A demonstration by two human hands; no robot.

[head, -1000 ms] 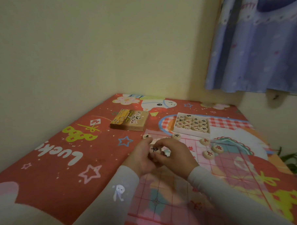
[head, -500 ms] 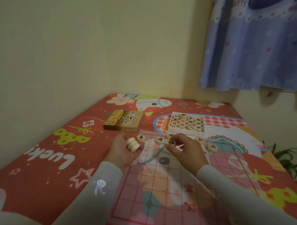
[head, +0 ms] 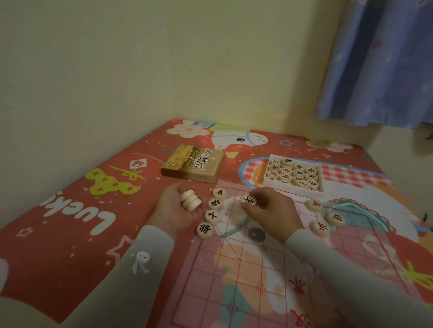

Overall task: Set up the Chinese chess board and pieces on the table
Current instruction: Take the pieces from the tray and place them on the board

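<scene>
step: placing black pieces along the far edge of the board (head: 253,281); mid-setup, most pieces not yet out
left hand (head: 174,210): palm up, curled round a stack of pale discs (head: 191,201), edge-on, faces not readable
right hand (head: 269,211): pinching one black-marked piece (head: 248,200) between thumb and fingertips, held just above the board's far rows
already down: four black-marked pieces between the two hands, in a line from (head: 219,193) to (head: 205,230)
red pieces: three loose to the right of the right hand, nearest at (head: 314,205)
tray (head: 265,180): beyond the right hand, many pieces left in it
box lid (head: 193,166): beyond the left hand, out of the way
surface: board lies on a red cartoon cloth (head: 72,234) over the desk
next: judged, set the held piece on a grid crossing at the far edge, then feed another from the left-hand stack
needs: face up, centred on the crossing, no nudging the four neighbours
risk: board sheet looks thin, could shift under a push
</scene>
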